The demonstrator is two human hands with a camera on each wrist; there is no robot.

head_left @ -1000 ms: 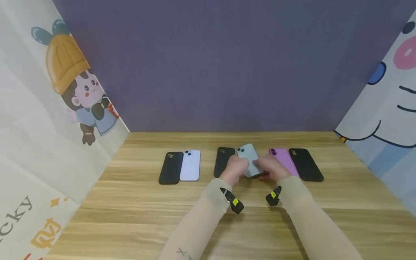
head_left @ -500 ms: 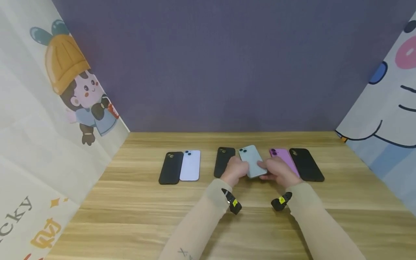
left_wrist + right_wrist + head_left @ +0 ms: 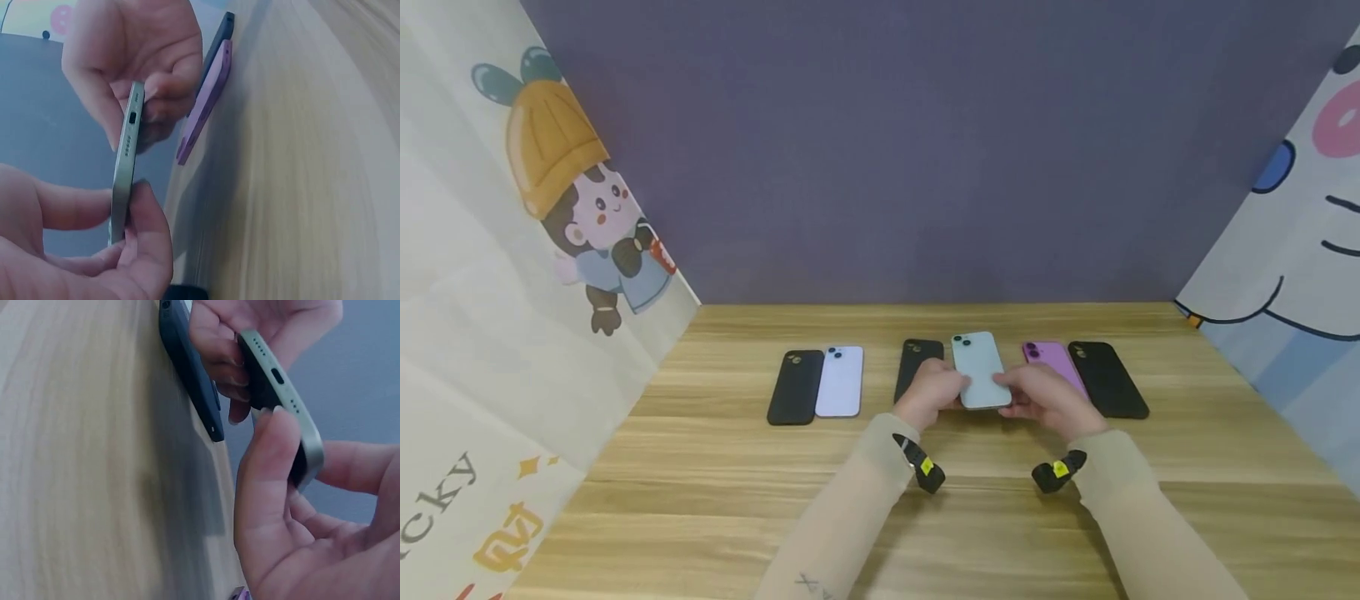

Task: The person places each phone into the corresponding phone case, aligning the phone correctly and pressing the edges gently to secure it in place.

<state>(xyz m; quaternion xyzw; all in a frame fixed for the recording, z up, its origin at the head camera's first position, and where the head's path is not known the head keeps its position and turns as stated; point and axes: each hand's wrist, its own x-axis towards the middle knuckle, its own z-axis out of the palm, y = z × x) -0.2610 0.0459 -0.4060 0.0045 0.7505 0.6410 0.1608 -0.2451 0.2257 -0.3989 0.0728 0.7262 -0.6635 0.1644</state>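
From my end, the pale green phone [image 3: 981, 377] is held up off the table [image 3: 700, 492], near mid-table, btwn the black slab [image 3: 916, 367] and the magenta phone [image 3: 1057, 368]. Back faces up; long axis runs away from the person, far end a touch left. The 2 camera lenses [image 3: 962, 339] sit at the far-left corner; the edge w/ the charging port [image 3: 132, 117] faces the person.

L hand [image 3: 931, 390] pinches the near-L side, thumb on the back, fingers beneath. R hand [image 3: 1047, 397] does the same on the near-R side. Both closed only as far as the phone's thickness allows.

Vs 0.5 s ago: phone's turned straighter, was slanted more; L hand's shifted a bit left. Other 5 items haven't moved.

Surface is wood-grain. Far L, a 2nd black slab [image 3: 795, 387] lies beside a lavender phone [image 3: 840, 382]; far R, a 3rd [image 3: 1108, 380]. Can't tell if the black ones are cases or phones. Dark blue-purple panel [image 3: 880, 150] behind, cartoon-print curtains [image 3: 460, 250] both sides.
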